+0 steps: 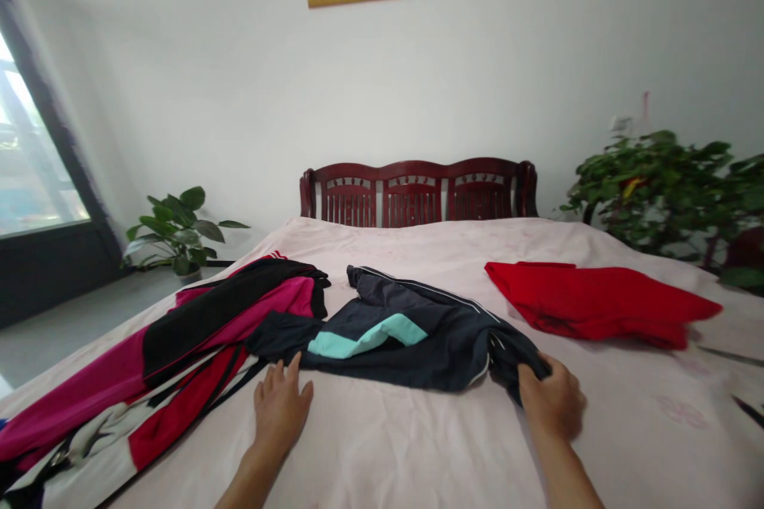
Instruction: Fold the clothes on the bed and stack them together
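A navy tracksuit garment [442, 350] with a turquoise panel and white piping lies spread across the middle of the bed. Whether it is a jacket or pants, I cannot tell. My right hand [552, 398] is closed on its bunched right end, fingers wrapped round the cloth. At the garment's lower left edge, my left hand [282, 402] rests palm down with fingers spread, its fingertips at or just touching the fabric. To the left, a magenta and black garment [196, 334] overlaps a red, white and black garment [173, 421].
Folded red cloth [602, 302] sits on the right side of the pink bedsheet [418, 445]. A dark wooden headboard [418, 191] stands at the far end. Potted plants [179, 231] flank the bed, with a larger leafy one [668, 191] on the right.
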A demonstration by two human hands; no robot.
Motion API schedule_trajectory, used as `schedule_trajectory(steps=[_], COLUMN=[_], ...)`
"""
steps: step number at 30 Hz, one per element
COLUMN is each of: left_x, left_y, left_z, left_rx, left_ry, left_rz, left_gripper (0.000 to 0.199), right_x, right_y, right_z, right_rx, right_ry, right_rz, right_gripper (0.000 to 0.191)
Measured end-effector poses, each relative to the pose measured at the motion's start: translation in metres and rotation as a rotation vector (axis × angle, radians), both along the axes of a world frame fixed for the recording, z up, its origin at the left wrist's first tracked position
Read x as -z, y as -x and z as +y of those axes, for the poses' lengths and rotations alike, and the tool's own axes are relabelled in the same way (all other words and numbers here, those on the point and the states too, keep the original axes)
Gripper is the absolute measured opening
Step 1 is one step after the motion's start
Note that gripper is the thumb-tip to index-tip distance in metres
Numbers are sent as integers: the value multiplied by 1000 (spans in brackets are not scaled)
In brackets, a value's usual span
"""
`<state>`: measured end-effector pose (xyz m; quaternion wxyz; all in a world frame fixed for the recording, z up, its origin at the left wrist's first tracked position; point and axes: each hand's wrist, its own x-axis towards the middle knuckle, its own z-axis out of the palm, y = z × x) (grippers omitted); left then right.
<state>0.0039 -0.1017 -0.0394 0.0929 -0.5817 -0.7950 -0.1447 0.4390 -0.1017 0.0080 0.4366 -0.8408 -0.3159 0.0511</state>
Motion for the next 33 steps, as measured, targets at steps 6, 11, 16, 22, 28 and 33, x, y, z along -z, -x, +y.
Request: schedule_trajectory(steps=[6,11,16,22,28,33], left_x=[3,-1,-2,-18,-42,-65], left_y=[0,-13,-36,-64,-98,-122], left_z=[1,2,22,77,157,216], left_rx=[-54,-29,34,3,197,522], left_ry=[62,109,114,25,-77,-40], left_rz=[-10,-63,-108,-469,-912,-904], left_gripper=[63,75,86,84,84,64], right_x=[-1,0,5,4,7,13], right_y=[1,1,0,2,-2,-7], right_z=[0,-2,0,2,5,10], right_rx=[-12,-13,-24,-2,-29,-42], right_ry=[7,15,-6,20,56,71], right_rz=[13,10,-24,-41,-59,-78], right_gripper=[59,59,58,56,58,59])
